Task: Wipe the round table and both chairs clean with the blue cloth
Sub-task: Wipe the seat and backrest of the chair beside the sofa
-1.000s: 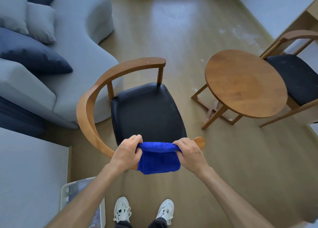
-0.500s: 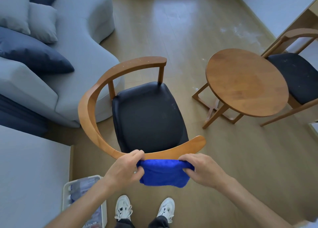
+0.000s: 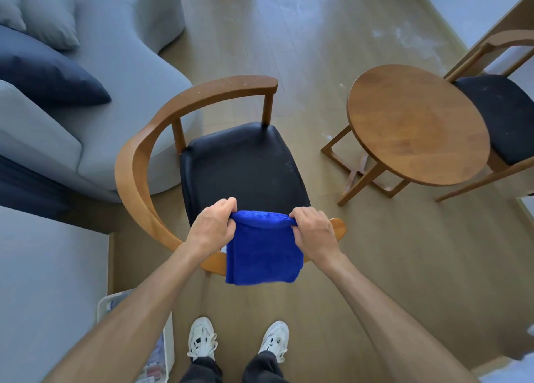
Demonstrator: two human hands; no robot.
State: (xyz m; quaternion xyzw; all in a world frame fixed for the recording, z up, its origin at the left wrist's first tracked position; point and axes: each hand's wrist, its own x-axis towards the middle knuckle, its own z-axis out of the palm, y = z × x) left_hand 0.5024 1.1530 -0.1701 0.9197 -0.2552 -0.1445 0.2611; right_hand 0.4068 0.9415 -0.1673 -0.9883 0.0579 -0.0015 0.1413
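Note:
The blue cloth point(image 3: 263, 252) hangs folded between both hands, draped over the near end of the curved wooden backrest of the near chair point(image 3: 138, 163). My left hand point(image 3: 212, 228) pinches its left top corner and my right hand point(image 3: 313, 232) pinches the right one. The chair's black seat point(image 3: 239, 165) lies just beyond the hands. The round wooden table point(image 3: 416, 122) stands to the right. A second chair with a black seat point(image 3: 502, 113) sits behind it at the right edge, partly cut off.
A grey sofa point(image 3: 121, 64) with dark blue and grey cushions fills the left. A grey surface point(image 3: 46, 281) is at the lower left, with a white bin point(image 3: 164, 351) beside my feet. Wooden floor stretches beyond the chairs, with pale smudges at the far right.
Both hands carried the cloth away from me, up onto the chair's backrest end; half a second ago they held it lower, below the rail. The cloth now hangs longer.

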